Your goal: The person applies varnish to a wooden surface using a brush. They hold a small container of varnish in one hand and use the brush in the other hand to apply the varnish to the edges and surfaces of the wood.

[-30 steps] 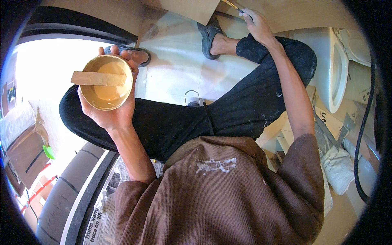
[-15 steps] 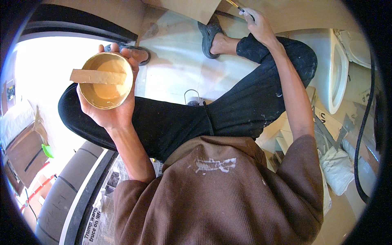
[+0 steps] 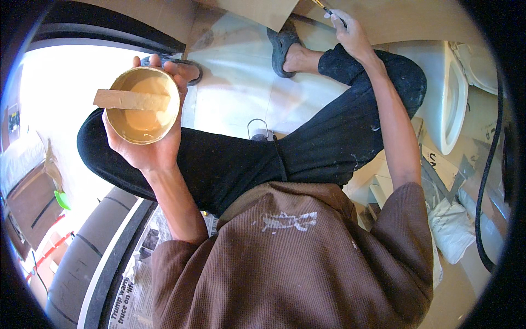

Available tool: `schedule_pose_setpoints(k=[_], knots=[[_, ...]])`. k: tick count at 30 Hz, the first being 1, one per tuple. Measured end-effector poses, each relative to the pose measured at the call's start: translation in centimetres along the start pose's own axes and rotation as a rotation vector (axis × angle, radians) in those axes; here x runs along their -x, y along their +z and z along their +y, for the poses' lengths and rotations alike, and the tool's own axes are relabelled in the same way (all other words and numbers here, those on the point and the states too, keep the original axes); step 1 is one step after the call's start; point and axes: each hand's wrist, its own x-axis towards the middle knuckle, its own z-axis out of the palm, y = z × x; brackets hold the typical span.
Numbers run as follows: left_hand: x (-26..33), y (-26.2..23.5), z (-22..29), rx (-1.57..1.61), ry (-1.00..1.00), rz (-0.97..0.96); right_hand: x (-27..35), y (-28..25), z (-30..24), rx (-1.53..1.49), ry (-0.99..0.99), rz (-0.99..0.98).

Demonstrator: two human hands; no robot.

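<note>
My left hand (image 3: 148, 148) is wrapped round an open round tub (image 3: 112, 122) above my left knee. Tan paint (image 3: 139, 123) lies inside it. A flat wooden stick (image 3: 129, 100) rests in the tub, one end jutting past the left rim. At the top of the picture, my right hand (image 3: 350, 35) is closed on a thin paintbrush (image 3: 326, 9), held by its dark handle. The brush points up and left toward a light brown wooden panel (image 3: 400, 19); its tip is cut off by the picture's top edge, so contact cannot be made out.
A white toilet bowl (image 3: 449, 104) stands to the right, beside a hanging black cable (image 3: 487, 181). White bags (image 3: 452, 225) and flat scraps lie at the lower right. Newspaper (image 3: 137, 290) covers a surface at the lower left. Another panel's corner (image 3: 276, 24) hangs over my right foot.
My right hand and the paintbrush have shifted slightly to the right. The tub in my left hand has risen a touch.
</note>
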Motion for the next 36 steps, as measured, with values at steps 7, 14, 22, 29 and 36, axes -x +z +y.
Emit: schedule_pose_setpoints(k=[7, 14, 22, 29, 36], knots=[[0.1, -0.2, 0.2, -0.001, 0.004, 0.003, 0.3, -0.3, -0.6, 0.032, -0.076, 0.035], [0.2, -0.2, 0.2, 0.012, -0.005, -0.008, 0.4, -0.5, -0.9, 0.034, -0.059, 0.036], [0.2, 0.4, 0.0, 0.028, 0.04, 0.075, 0.5, -0.5, -0.6, -0.008, -0.042, 0.035], [0.2, -0.2, 0.2, 0.009, 0.003, 0.002, 0.8, -0.8, -1.2, -0.005, -0.073, 0.063], [0.2, 0.0, 0.1, 0.038, -0.002, -0.015, 2.1, -1.5, -3.8, -0.015, -0.006, 0.071]])
